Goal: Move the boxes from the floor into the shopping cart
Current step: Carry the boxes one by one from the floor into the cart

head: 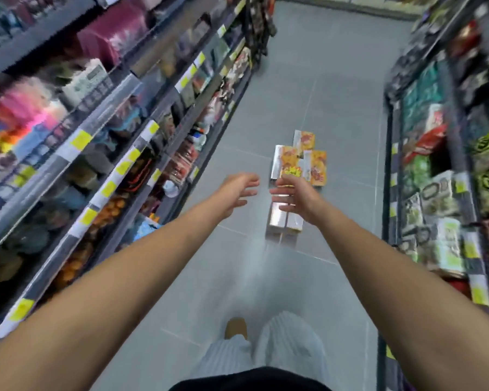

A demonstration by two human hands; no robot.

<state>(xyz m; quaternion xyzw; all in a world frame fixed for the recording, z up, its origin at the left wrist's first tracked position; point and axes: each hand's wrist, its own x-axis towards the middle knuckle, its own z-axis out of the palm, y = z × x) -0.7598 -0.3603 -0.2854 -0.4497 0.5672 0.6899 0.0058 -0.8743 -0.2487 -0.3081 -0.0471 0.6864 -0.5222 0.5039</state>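
On the grey tiled floor of a shop aisle lies a cluster of boxes, orange-and-yellow printed with silvery sides, some lying flat and touching one another, with a nearer silvery pair just below the person's hands. Both arms reach forward over them. The left hand hangs with its fingers spread and loosely curled, holding nothing. The right hand is likewise open, fingers straight and pointing left, overlapping the boxes in view; whether it touches them cannot be told. A narrow gap separates the two hands. Open floor runs ahead and to either side of the boxes, bounded by the left shelves and the right shelves, both packed with goods too blurred to identify. Striped trouser legs and one foot show at the bottom edge. No shopping cart is in view.
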